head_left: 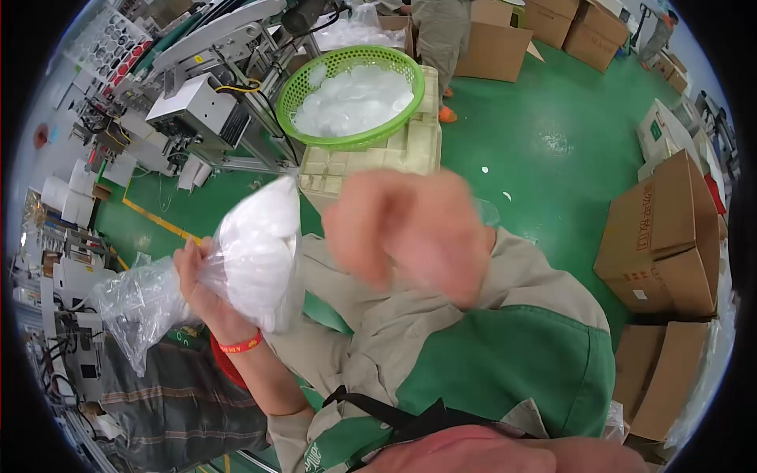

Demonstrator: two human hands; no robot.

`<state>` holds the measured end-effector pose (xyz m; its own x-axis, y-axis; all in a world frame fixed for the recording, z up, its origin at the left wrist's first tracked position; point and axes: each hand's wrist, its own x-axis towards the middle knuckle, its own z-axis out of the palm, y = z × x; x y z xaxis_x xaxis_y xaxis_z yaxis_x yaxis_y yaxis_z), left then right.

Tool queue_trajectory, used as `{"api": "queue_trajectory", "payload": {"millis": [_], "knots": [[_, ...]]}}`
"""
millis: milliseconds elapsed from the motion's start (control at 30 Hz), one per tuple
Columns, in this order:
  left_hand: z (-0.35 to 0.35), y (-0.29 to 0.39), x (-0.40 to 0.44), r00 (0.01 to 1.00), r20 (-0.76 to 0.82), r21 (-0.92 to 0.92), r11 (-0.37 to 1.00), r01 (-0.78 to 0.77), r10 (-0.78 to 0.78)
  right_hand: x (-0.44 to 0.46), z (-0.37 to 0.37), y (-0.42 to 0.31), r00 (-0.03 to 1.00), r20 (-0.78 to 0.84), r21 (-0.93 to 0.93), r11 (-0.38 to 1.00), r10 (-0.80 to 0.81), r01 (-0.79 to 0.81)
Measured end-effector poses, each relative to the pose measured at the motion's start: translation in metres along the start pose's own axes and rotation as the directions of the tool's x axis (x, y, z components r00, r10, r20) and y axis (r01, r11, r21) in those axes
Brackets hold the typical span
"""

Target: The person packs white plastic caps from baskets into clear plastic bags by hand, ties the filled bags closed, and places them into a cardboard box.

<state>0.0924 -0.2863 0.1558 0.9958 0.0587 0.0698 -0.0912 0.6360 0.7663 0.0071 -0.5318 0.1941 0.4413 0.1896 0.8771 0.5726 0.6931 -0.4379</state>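
Evidently, the item under insp. is a clear bag [264, 244] packed w/ white contents, held up on the L side of the body, tilted, above the lap. L hand [203, 276] has it by the gathered neck: fingers wrapped round and pressed into the film, full end up and to the R, loose tail [150, 299] hanging out past the hand to the L. Red wristband [240, 344] on that wrist.

R hand [418, 229] is raised mid-view over the lap, apart from the bag, fingers curled. Motion blur there, so cannot tell whether they pinch anything.

Step in hand, as judged: a hold stage, i.e. bag loaded, neck bunched in one fist; no tie or seal visible, though the fist covers part of the neck. Next move, in my est., calls for a firm L grip so contents don't slip back toward the tail, w/ R fingers brought to the neck and excess film kept out of the way.

Surroundings: green basket [351, 143] of translucent pcs [355, 98] on a pale crate [327, 165], ahead of the lap. Open carton [650, 236] on the floor, far R. Equip. [193, 110] upper L, near the basket.
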Motion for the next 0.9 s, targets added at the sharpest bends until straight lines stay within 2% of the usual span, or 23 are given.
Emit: {"api": "queue_trajectory", "payload": {"millis": [33, 67, 100, 133, 200, 233, 267, 300, 367, 433, 467, 500, 567, 600, 633, 767, 800, 833, 867, 900], "knots": [[0.006, -0.001, -0.006, 0.998, -0.064, 0.021, 1.000, -0.010, 0.012, 0.022, 0.012, 0.007, 0.927, 0.115, 0.075, 0.934, -0.357, 0.350], [0.010, -0.001, -0.013, 0.991, -0.131, 0.048, 0.999, -0.018, 0.024, 0.021, 0.012, 0.007, 0.928, 0.104, 0.077, 0.933, -0.357, 0.351], [0.003, 0.001, -0.011, 0.995, 0.075, -0.049, 0.996, 0.076, -0.073, 0.023, 0.036, 0.027, 0.925, 0.097, 0.102, 0.928, -0.368, 0.358], [0.015, 0.002, -0.021, 0.996, 0.026, -0.041, 0.995, 0.086, -0.085, 0.057, 0.015, 0.060, 0.922, 0.091, 0.127, 0.922, -0.377, 0.365], [0.020, 0.002, -0.028, 0.997, -0.056, 0.004, 0.999, 0.046, -0.046, 0.044, 0.006, 0.035, 0.914, 0.092, 0.173, 0.910, -0.396, 0.377], [0.017, 0.003, -0.031, 0.998, 0.049, -0.013, 0.999, 0.051, -0.050, 0.054, 0.011, 0.050, 0.909, 0.095, 0.196, 0.903, -0.405, 0.382], [0.013, 0.004, -0.030, 0.998, 0.049, -0.016, 0.999, 0.048, -0.048, 0.069, 0.025, 0.066, 0.905, 0.098, 0.219, 0.896, -0.415, 0.387], [0.007, 0.004, -0.028, 0.999, -0.008, -0.008, 0.999, 0.050, -0.050, 0.051, 0.022, 0.048, 0.899, 0.101, 0.242, 0.887, -0.426, 0.393], [0.011, 0.005, -0.031, 0.991, -0.133, 0.031, 0.999, 0.036, -0.032, 0.079, 0.041, 0.073, 0.888, 0.103, 0.290, 0.867, -0.449, 0.405], [-0.013, 0.004, -0.023, 0.997, -0.070, 0.017, 0.999, 0.043, -0.041, 0.038, 0.029, 0.027, 0.874, 0.105, 0.333, 0.845, -0.474, 0.418], [-0.017, 0.005, -0.022, 0.998, -0.010, 0.003, 0.999, 0.054, -0.054, 0.081, 0.042, 0.077, 0.868, 0.104, 0.353, 0.834, -0.486, 0.424], [-0.018, 0.004, -0.024, 0.997, -0.033, -0.022, 0.998, 0.064, -0.064, 0.075, 0.049, 0.085, 0.862, 0.103, 0.374, 0.822, -0.497, 0.429], [-0.011, 0.004, -0.031, 0.996, -0.077, -0.008, 0.999, 0.050, -0.050, 0.047, 0.041, 0.039, 0.851, 0.100, 0.414, 0.799, -0.516, 0.436], [-0.010, 0.003, -0.032, 0.992, -0.122, 0.003, 0.999, 0.034, -0.034, 0.079, 0.049, 0.083, 0.845, 0.102, 0.434, 0.788, -0.525, 0.437], [-0.018, 0.003, -0.031, 0.994, -0.090, -0.019, 0.998, 0.064, -0.065, 0.041, 0.047, 0.030, 0.840, 0.103, 0.454, 0.777, -0.533, 0.437], [-0.029, 0.012, -0.033, 0.995, -0.039, -0.021, 0.995, 0.095, -0.096, 0.047, 0.049, 0.044, 0.815, 0.121, 0.486, 0.749, -0.567, 0.450], [-0.030, 0.010, -0.032, 0.994, -0.014, -0.031, 0.994, 0.108, -0.109, 0.046, 0.033, 0.035, 0.861, 0.289, 0.382, 0.875, -0.419, 0.298], [-0.032, 0.008, -0.032, 0.992, 0.013, -0.041, 0.991, 0.125, -0.124, 0.038, 0.026, 0.037, 0.913, 0.291, 0.226, 0.948, -0.286, 0.225], [-0.039, 0.006, -0.032, 0.992, -0.011, -0.042, 0.992, 0.121, -0.122, 0.027, 0.021, 0.039, 0.970, 0.234, 0.029, 0.997, -0.070, 0.065], [-0.045, 0.004, -0.032, 0.992, -0.039, -0.039, 0.992, 0.117, -0.118, 0.016, 0.016, 0.052, 0.989, 0.145, -0.172, 0.985, 0.006, 0.019]]}}
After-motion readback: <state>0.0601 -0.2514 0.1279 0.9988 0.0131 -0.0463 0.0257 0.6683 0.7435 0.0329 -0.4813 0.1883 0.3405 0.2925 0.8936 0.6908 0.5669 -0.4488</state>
